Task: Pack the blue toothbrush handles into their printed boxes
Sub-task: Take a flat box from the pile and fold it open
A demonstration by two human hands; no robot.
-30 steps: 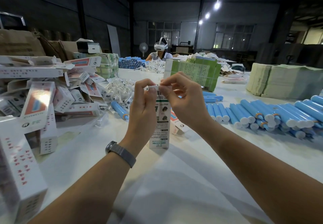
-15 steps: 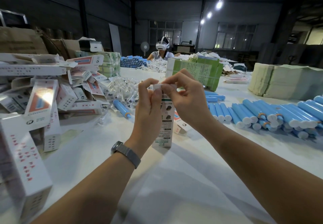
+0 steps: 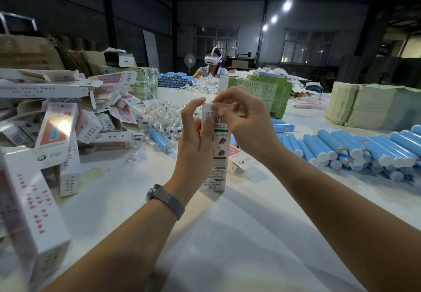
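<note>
Head cam puts us right over the action: one printed box [image 3: 215,152] stands upright in the middle of the frame, its bottom end on the white table [image 3: 227,246], and both of our hands are up at its top end. Our left hand [image 3: 193,145] grips the box's left side, thumb along the front near the barcode, while our right hand [image 3: 246,120] pinches the top flap between thumb and fingertips. Looks to us like we're closing it up, though we honestly can't see whether a handle is inside. The loose blue toothbrush handles [image 3: 355,150] lie in a long heap across the right of the frame, one stray handle [image 3: 159,141] sits left of center next to some clear plastic bags [image 3: 161,116], and the pile of boxes [image 3: 68,120] fills the left side. What could go sideways from here: the tuck flap is thin card, so pushing it in crooked would probably crease it or leave it popped out. Squeeze too hard with the left and the box walls bow, which makes the flap miss its slot. And since the box is tall and only resting on its end, letting go early could tip it over onto the small box [image 3: 241,159] lying just behind.
</note>
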